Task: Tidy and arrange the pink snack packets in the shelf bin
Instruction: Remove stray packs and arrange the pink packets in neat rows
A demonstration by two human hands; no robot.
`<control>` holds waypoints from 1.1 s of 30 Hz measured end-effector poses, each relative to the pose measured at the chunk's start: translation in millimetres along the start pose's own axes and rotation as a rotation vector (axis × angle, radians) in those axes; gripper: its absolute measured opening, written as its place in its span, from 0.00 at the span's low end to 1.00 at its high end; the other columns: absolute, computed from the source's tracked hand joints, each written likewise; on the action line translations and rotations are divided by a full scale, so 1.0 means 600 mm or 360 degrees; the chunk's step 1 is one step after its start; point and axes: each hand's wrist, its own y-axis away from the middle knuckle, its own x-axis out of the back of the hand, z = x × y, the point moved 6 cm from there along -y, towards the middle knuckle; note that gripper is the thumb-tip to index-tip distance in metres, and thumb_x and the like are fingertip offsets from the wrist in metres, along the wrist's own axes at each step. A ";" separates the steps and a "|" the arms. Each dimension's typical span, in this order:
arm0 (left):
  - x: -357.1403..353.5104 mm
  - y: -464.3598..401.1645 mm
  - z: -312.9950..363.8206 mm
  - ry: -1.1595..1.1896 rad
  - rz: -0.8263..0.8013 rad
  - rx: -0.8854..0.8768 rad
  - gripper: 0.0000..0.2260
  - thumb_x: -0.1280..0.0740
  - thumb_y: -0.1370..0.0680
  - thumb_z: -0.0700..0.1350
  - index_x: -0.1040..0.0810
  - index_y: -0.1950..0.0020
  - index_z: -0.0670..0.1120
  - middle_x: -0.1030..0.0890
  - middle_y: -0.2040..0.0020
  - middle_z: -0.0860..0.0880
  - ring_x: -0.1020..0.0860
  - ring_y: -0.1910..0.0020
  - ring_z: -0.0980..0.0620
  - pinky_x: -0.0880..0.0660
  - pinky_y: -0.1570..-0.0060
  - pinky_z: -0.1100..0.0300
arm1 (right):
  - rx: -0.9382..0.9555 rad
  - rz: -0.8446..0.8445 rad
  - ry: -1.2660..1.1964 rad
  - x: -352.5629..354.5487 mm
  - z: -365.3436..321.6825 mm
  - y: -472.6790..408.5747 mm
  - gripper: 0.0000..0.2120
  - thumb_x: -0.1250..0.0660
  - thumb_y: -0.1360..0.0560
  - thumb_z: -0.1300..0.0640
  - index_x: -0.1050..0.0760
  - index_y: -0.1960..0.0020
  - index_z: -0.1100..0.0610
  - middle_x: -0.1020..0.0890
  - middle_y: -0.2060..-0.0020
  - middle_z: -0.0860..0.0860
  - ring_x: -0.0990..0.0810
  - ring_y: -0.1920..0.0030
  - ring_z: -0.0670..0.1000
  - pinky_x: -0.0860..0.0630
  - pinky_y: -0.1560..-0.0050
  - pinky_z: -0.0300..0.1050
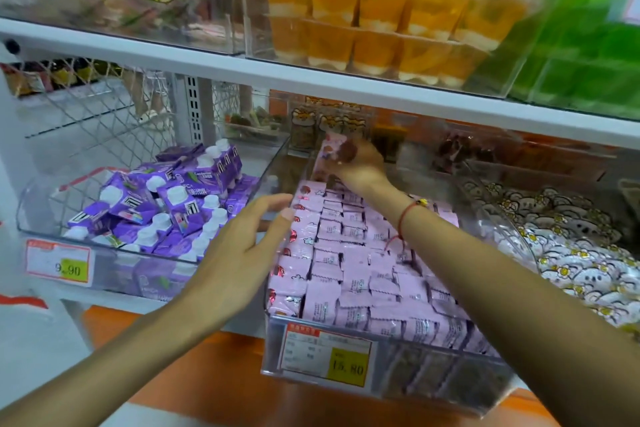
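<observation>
A clear plastic shelf bin in the middle of the lower shelf holds several rows of pink snack packets, most standing on edge. My right hand reaches to the back of the bin and grips one pink packet, lifted above the rows. My left hand hovers with straight, spread fingers at the bin's left wall, its fingertips close to the leftmost row of packets. It holds nothing.
A bin of purple pouches stands to the left, a bin of white patterned packets to the right. The upper shelf's edge hangs low over the bins. Yellow price tags front the bins.
</observation>
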 end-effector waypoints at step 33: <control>0.006 0.017 0.017 -0.0304 0.0158 -0.0022 0.10 0.34 0.23 0.48 0.27 0.54 0.65 0.22 0.60 0.68 0.23 0.59 0.72 0.27 0.54 0.64 | 0.0288 -0.0947 0.1049 -0.076 0.009 0.113 0.28 0.57 0.18 0.43 0.51 0.22 0.54 0.49 0.23 0.51 0.51 0.23 0.52 0.53 0.26 0.48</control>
